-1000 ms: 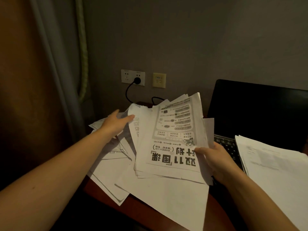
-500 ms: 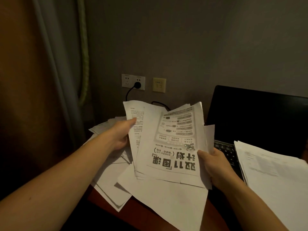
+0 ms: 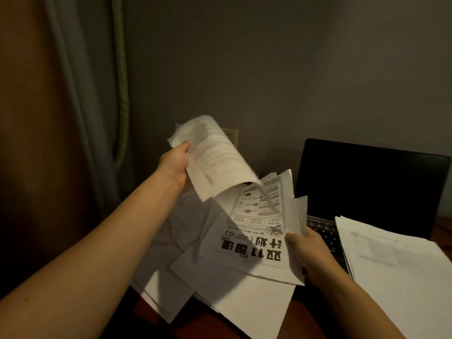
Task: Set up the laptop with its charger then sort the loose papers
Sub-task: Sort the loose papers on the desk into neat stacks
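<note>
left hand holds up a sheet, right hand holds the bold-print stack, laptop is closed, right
No: the head view shows the laptop open, screen upright. The left hand does hold up a sheet and the right hand the bold-print stack.

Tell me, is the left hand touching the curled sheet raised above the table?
Touching. The head view shows the left hand gripping the curled sheet by its left edge, with no gap between them.

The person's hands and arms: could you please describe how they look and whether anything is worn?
The left hand and right hand are bare: no gloves, rings or watch show. The left forearm and right forearm are uncovered, sleeveless, to the frame edge.
</note>
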A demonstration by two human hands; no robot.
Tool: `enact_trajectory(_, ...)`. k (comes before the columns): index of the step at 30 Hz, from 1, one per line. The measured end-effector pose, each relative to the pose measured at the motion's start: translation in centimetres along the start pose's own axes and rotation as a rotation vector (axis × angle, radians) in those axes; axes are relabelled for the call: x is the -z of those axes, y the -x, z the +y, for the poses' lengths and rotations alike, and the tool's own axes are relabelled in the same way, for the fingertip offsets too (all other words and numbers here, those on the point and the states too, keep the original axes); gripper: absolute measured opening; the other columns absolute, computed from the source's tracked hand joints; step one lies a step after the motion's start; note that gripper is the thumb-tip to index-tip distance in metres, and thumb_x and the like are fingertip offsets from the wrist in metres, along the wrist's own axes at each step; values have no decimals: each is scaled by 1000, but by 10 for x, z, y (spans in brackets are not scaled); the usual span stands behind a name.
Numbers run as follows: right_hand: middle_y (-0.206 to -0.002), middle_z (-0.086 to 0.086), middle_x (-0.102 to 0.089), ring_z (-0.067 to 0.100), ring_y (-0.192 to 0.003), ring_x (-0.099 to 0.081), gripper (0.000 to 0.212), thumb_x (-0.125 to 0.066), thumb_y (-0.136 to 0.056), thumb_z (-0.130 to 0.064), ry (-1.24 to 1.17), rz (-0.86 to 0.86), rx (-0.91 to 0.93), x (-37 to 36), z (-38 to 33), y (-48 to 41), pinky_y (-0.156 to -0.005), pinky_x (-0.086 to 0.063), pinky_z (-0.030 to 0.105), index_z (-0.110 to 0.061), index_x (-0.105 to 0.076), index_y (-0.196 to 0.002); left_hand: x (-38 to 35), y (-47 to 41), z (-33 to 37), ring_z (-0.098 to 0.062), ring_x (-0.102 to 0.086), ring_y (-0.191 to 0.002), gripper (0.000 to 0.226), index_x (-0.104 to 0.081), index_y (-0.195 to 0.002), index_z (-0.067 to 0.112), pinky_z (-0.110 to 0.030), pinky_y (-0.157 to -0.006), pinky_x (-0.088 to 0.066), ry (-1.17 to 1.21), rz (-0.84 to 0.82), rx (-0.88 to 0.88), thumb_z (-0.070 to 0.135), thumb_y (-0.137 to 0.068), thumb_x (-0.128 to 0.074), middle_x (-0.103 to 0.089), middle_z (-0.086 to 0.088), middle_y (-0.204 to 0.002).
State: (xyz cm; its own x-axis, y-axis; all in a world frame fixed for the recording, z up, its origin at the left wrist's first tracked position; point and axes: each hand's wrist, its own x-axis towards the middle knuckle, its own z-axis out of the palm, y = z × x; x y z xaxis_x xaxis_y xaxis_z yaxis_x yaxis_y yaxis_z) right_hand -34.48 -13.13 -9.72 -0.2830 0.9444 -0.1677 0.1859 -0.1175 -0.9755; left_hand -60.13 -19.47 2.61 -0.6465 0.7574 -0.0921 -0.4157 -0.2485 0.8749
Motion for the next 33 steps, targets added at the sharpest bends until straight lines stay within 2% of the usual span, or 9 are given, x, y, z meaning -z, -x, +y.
enact_trajectory(5,-105,20,-65,38,-92,-62,30,-42,-105,-9,-330,25,-40,5,-1,2,-77,-55,41,-2,-55,-131,-5,10,-36,-28,-74,-91,24,-66,-117,12,-42,-74,-61,-431,-93,13,27,-105,-51,-74,-11,-106)
enact_trajectory(8,-87,11,-69,27,-71,-67,43,-42,-105,-44,-562,-52,-111,9,-6,1,-53,-55,29,-9,-59,-123,8,-1,-75,-27,-69,-100,29,-62,-130,13,-37,-75,-56,-709,-120,-15,22,-105,-51,-70,-9,-119)
enact_trajectory(10,-82,10,-74,29,-68,-72,53,-43,-101,-57,-496,-127,-136,13,-8,-2,-53,-58,34,-11,-66,-113,18,-6,-98,-20,-67,-96,30,-60,-130,17,-33,-76,-55,-916,-143,-81,19,-100,-58,-69,-3,-121)
enact_trajectory(14,-99,8,-78,28,-88,-76,28,-61,-98,-26,-154,-241,-75,12,-2,-7,-69,-62,38,-7,-68,-118,33,-12,-115,-10,-59,-102,53,-50,-138,24,-26,-80,-49,-1075,-201,-281,12,-90,-68,-62,10,-119)
enact_trajectory(17,-98,5,-78,20,-82,-76,20,-64,-94,-4,28,-182,3,9,3,-9,-60,-59,26,-10,-67,-113,39,-13,-117,-15,-61,-105,63,-43,-139,37,-39,-86,-56,-1252,-244,-391,28,-82,-69,-63,10,-121)
enact_trajectory(19,-104,5,-76,23,-89,-75,28,-66,-91,-2,46,-156,22,9,3,-10,-75,-62,37,-14,-65,-116,41,-15,-116,-21,-58,-112,67,-42,-139,33,-41,-90,-53,-1349,-198,-397,38,-78,-71,-59,7,-125)
enact_trajectory(21,-108,6,-75,27,-95,-74,34,-68,-90,-2,39,-147,63,9,1,-12,-87,-60,48,-18,-62,-120,41,-16,-113,-20,-54,-115,66,-42,-141,24,-34,-94,-48,-1307,-151,-325,38,-86,-74,-54,6,-127)
enact_trajectory(27,-105,9,-76,30,-93,-75,32,-67,-91,-2,-100,-211,188,11,-9,2,-80,-61,51,-13,-61,-120,39,-13,-95,-11,-67,-102,35,-55,-132,26,-27,-80,-54,-615,-232,-76,24,-99,-63,-69,7,-120)
enact_trajectory(33,-106,9,-76,30,-97,-74,27,-64,-89,4,-154,-213,208,7,-18,9,-87,-59,53,-5,-66,-115,41,2,-57,-20,-72,-104,38,-56,-125,27,-43,-89,-58,-459,-326,-188,9,-93,-67,-73,1,-115)
